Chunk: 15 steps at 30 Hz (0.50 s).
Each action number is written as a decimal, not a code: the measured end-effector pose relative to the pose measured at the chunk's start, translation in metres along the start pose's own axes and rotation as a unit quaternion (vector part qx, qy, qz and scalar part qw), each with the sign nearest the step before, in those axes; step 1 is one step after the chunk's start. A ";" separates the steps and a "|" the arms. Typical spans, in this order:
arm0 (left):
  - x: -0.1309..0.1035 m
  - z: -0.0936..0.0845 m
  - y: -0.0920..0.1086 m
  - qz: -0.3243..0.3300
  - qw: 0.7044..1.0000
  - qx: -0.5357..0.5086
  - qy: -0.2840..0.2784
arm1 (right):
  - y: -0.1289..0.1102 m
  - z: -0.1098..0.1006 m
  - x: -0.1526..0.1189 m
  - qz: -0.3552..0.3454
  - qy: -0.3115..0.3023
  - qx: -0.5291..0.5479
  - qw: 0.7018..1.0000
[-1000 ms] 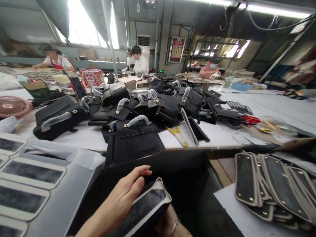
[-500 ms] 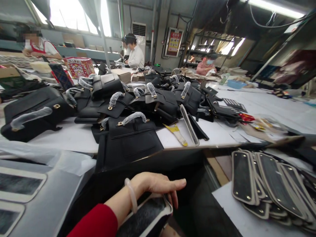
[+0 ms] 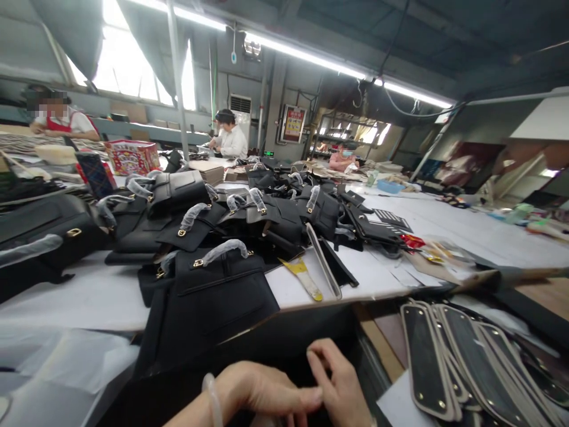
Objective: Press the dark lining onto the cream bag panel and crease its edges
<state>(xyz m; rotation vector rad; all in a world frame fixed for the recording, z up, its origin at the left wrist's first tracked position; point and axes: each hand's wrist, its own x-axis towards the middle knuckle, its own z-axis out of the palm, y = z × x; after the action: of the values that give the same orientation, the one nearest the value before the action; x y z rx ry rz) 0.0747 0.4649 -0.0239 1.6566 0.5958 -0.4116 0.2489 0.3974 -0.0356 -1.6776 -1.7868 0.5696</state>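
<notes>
At the bottom middle, my left hand (image 3: 267, 388), with a pale bangle (image 3: 212, 398) at its wrist, is closed with its thumb stretched to the right. My right hand (image 3: 338, 382) meets the tip of that thumb, its fingers bent inward. Whatever lies between or under the two hands is cut off by the lower edge, so I cannot make it out. Just beyond them, a black handbag (image 3: 217, 296) with a plastic-wrapped handle (image 3: 226, 250) lies at the table's front edge. To the right is a pile of black panels (image 3: 429, 362) with pale borders and brass-coloured studs.
Many more black handbags (image 3: 284, 219) are heaped across the white table (image 3: 466, 228). A yellow-and-white tapered piece (image 3: 304, 277) lies by a narrow pale-edged strip (image 3: 323, 261). Translucent sheeting (image 3: 66, 362) covers the lower left. Several people work at the far tables.
My view has tilted up and shifted. My right hand has risen into sight beside the left. The black pale-edged panel that was under my left hand has dropped out of sight.
</notes>
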 end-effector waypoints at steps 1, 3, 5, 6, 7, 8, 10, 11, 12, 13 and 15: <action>0.001 -0.001 -0.001 0.001 1.000 -0.004 0.001 | -0.005 -0.011 0.015 -0.036 0.010 -0.081 0.996; 0.002 -0.002 -0.002 0.007 1.000 -0.014 -0.009 | -0.017 -0.028 0.050 -0.075 0.006 -0.229 0.970; 0.000 -0.004 -0.001 0.016 0.999 -0.030 -0.029 | -0.027 -0.035 0.087 -0.060 -0.016 -0.267 0.962; -0.001 -0.005 0.000 0.019 0.998 -0.038 -0.037 | -0.029 -0.033 0.105 -0.036 -0.028 -0.285 0.957; -0.002 -0.005 0.001 0.020 0.998 -0.045 -0.042 | -0.030 -0.029 0.121 -0.007 -0.041 -0.301 0.953; -0.004 -0.006 0.002 0.020 0.997 -0.052 -0.044 | -0.029 -0.024 0.136 0.028 -0.052 -0.315 0.947; -0.006 -0.006 0.003 0.019 0.997 -0.066 -0.046 | -0.025 -0.011 0.158 0.081 -0.062 -0.333 0.938; -0.007 -0.006 0.004 0.019 0.996 -0.073 -0.048 | -0.024 -0.006 0.164 0.100 -0.063 -0.336 0.935; -0.008 -0.006 0.003 0.021 0.996 -0.078 -0.048 | -0.022 -0.002 0.168 0.112 -0.062 -0.336 0.933; -0.009 -0.006 0.003 0.026 0.995 -0.080 -0.047 | -0.022 -0.001 0.168 0.120 -0.063 -0.332 0.934; -0.009 -0.006 0.000 0.048 0.995 -0.076 -0.040 | -0.023 -0.005 0.158 0.124 -0.071 -0.312 0.939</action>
<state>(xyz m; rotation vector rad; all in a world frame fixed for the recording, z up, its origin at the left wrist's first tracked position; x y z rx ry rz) 0.0671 0.4695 -0.0171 1.5097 0.4742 -0.3518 0.2350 0.5513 0.0058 -2.3635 -2.0074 0.2319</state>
